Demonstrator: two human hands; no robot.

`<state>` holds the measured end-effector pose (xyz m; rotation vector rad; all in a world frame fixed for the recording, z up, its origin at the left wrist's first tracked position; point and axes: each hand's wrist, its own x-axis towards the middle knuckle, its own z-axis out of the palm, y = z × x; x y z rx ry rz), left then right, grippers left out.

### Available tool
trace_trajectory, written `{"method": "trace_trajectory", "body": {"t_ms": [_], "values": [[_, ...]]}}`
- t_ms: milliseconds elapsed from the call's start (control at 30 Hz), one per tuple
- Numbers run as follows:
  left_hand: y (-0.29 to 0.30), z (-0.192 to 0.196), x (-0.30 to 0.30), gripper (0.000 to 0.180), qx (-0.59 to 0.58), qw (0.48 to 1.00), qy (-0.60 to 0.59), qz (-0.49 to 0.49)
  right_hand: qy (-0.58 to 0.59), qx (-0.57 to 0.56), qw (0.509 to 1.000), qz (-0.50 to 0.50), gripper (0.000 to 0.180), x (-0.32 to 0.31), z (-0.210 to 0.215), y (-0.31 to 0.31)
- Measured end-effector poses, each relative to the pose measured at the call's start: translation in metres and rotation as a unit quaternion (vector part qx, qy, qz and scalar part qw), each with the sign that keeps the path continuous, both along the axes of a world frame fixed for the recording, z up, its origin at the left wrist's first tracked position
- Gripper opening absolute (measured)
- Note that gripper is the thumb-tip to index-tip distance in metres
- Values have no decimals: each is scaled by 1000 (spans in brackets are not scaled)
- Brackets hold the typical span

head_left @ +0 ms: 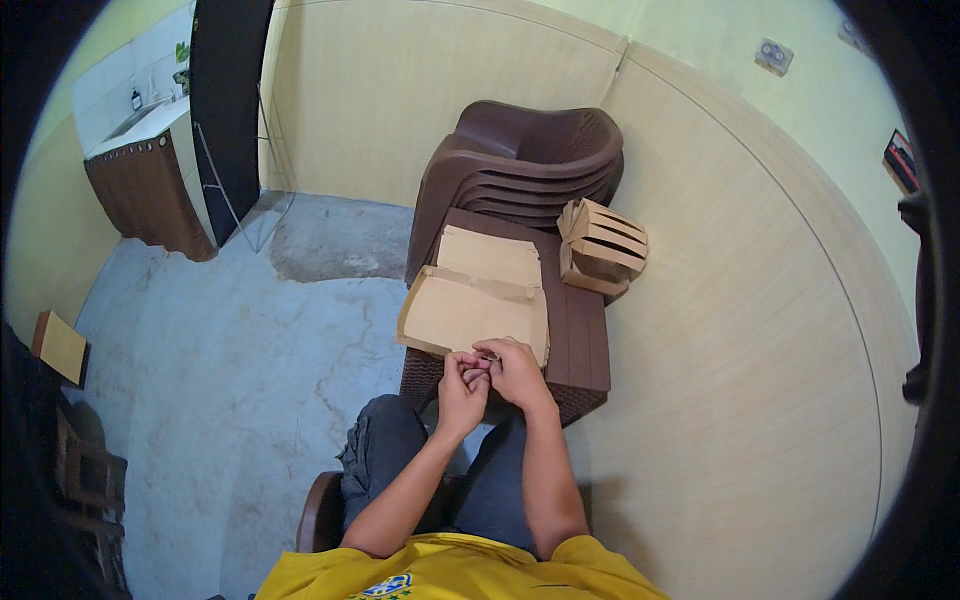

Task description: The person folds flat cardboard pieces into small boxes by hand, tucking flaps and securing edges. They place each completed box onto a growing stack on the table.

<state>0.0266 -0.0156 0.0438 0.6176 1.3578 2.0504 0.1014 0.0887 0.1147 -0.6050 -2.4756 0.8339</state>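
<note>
An unfolded brown cardboard box [478, 312] lies on a brown plastic table [582, 345], its lid part spread toward the far side. At the box's near edge my left hand [462, 395] and my right hand [517, 374] meet, fingertips close together. Both hands have curled, closed fingers. Whatever lies between them, perhaps a small piece, is too small and hidden to name. The near rim of the box is right beside the fingers, and I cannot tell whether they touch it.
Several brown cardboard boxes [603, 248] stand stacked at the table's far right, against the panelled wall [740, 330]. Behind the table rises a stack of brown plastic chairs [530, 165]. A counter with a sink [150, 122] and brown curtain is at far left.
</note>
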Motion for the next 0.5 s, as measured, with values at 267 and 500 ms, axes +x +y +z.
{"method": "trace_trajectory", "body": {"t_ms": [267,500], "values": [[-20,24,-54,46,-199,772,592,120,57,106,990,-74,25,10,-35,5],[4,16,-72,30,-297,685,664,-40,10,279,940,-194,15,16,-39,-5]]}}
